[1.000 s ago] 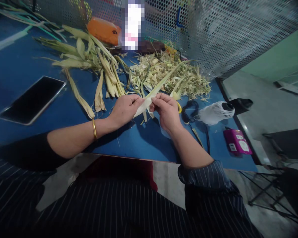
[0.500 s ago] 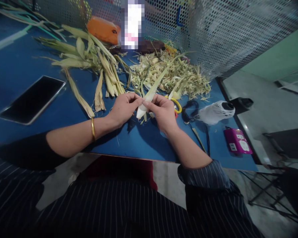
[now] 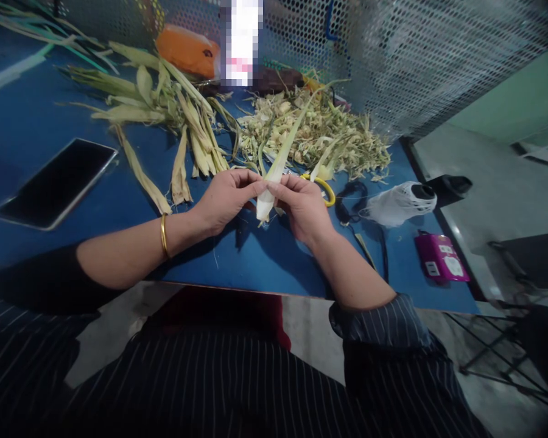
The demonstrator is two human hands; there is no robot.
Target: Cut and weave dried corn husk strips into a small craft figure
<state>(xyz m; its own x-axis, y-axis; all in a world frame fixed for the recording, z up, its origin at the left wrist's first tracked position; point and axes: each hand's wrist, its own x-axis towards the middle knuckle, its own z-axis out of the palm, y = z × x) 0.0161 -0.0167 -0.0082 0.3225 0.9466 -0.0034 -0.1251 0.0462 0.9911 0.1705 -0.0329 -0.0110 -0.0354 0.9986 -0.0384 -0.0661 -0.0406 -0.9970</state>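
A long pale green husk leaf points away from me, its wide whitish end toward me. My left hand pinches its left edge between thumb and fingers. On the opposite edge, my right hand pinches it at about the same height. Just beyond my right hand lie scissors with a yellow handle, partly hidden by it. Dry husk leaves are spread beyond my left hand. A heap of shredded husk lies behind the held leaf.
On the blue table are a dark-screened phone at left, an orange packet at the back, and a white netted roll and a purple box at right. A perforated metal panel stands behind.
The held leaf has turned slightly more upright, and its wide end has shifted a little right. Both hands still pinch it. The whole view has shifted slightly.
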